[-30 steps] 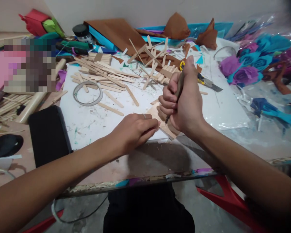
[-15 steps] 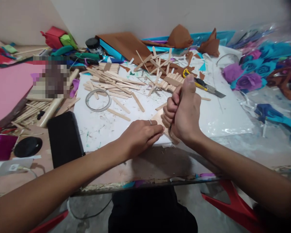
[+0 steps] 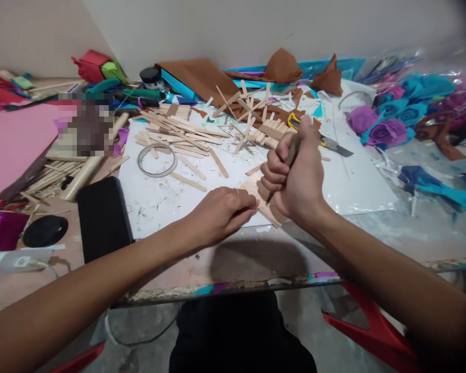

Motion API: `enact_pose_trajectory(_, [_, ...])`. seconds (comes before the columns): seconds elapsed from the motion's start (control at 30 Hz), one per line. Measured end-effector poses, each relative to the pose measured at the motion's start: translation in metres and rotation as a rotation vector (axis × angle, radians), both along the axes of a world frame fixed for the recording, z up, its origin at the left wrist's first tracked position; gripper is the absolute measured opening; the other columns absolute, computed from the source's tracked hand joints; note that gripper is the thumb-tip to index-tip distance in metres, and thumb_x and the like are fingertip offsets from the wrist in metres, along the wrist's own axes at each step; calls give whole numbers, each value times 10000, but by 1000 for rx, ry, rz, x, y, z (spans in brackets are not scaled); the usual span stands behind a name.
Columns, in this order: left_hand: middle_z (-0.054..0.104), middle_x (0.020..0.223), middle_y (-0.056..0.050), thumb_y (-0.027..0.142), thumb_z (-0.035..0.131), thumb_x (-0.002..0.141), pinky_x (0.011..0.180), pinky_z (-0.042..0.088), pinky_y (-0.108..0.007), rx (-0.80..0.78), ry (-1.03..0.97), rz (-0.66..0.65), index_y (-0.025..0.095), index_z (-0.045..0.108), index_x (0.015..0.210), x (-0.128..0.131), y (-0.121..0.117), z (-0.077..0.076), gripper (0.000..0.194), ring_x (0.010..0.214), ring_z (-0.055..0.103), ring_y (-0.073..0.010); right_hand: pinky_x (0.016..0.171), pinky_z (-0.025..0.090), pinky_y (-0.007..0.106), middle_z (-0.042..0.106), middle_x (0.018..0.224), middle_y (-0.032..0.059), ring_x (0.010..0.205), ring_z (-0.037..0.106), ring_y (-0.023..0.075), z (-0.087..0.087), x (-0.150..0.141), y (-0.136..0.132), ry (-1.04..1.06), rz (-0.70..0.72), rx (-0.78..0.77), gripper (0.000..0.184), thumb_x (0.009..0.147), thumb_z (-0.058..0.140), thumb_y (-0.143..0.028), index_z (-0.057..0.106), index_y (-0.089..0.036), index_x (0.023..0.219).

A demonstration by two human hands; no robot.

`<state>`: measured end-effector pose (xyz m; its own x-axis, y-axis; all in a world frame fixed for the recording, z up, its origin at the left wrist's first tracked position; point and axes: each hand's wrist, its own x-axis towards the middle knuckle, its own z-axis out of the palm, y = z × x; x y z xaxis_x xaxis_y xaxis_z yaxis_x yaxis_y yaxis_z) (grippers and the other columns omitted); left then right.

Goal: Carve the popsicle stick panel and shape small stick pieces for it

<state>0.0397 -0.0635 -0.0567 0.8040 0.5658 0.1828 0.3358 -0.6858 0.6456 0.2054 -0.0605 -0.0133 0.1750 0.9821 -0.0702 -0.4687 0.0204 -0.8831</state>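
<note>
My right hand (image 3: 301, 176) is closed in a fist, thumb up, around a slim dark tool with a pointed tip (image 3: 270, 198). The tip points down at a flat pale wooden piece (image 3: 253, 181) near the front edge of the white sheet; contact is hard to tell. My left hand (image 3: 229, 210), with a ring, has its fingers curled together and pressing on the near left side of this piece. Part of the piece is hidden by both hands. Just behind my right hand lies a yellow-and-black utility knife (image 3: 334, 145).
Loose craft sticks (image 3: 182, 129) and a roll of tape (image 3: 157, 159) lie on the white sheet (image 3: 155, 207). A black phone (image 3: 104, 217) is at the left. Brown paper (image 3: 202, 77) lies at the back, paper flowers (image 3: 396, 122) at the right. Red chair parts (image 3: 368, 321) show below the table.
My right fist has turned slightly, and more of the dark tool shows above and below it. My left hand still presses on the wooden piece. The whole view has shifted a little.
</note>
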Motion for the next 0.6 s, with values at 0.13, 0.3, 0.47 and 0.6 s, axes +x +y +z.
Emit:
enact_pose_trajectory(0.13, [497, 680, 41, 167, 563, 997, 631, 321, -262, -42, 2, 4, 167, 559, 781, 0, 0, 1, 217, 610, 428, -99, 362, 51, 259, 186, 497, -76, 411, 94, 78, 15, 6, 0, -15, -14, 118, 673, 886, 532, -800, 262, -226, 661])
enact_pose_trajectory(0.3, [516, 663, 44, 173, 570, 1002, 621, 318, -252, -37, -30, 23, 161, 603, 821, 0, 0, 0, 184, 594, 433, -93, 334, 79, 245, 234, 457, -82, 367, 138, 74, 5, 8, -2, -58, 185, 157, 660, 862, 537, -825, 316, -234, 669])
enact_pose_trajectory(0.47, [632, 733, 6, 190, 568, 1007, 638, 357, -248, -54, -61, 6, 142, 685, 923, 0, 1, -2, 152, 643, 530, -108, 320, 96, 204, 191, 439, -94, 350, 116, 63, -8, 3, -4, 3, 337, 180, 646, 908, 501, -792, 319, -228, 649])
enact_pose_trajectory(0.6, [687, 800, -14, 195, 570, 1007, 655, 378, -247, -70, -66, -1, 137, 716, 987, -1, 2, -4, 158, 686, 576, -118, 307, 90, 196, 180, 436, -97, 343, 88, 58, -9, 1, -4, 31, 365, 192, 664, 913, 476, -802, 325, -222, 628])
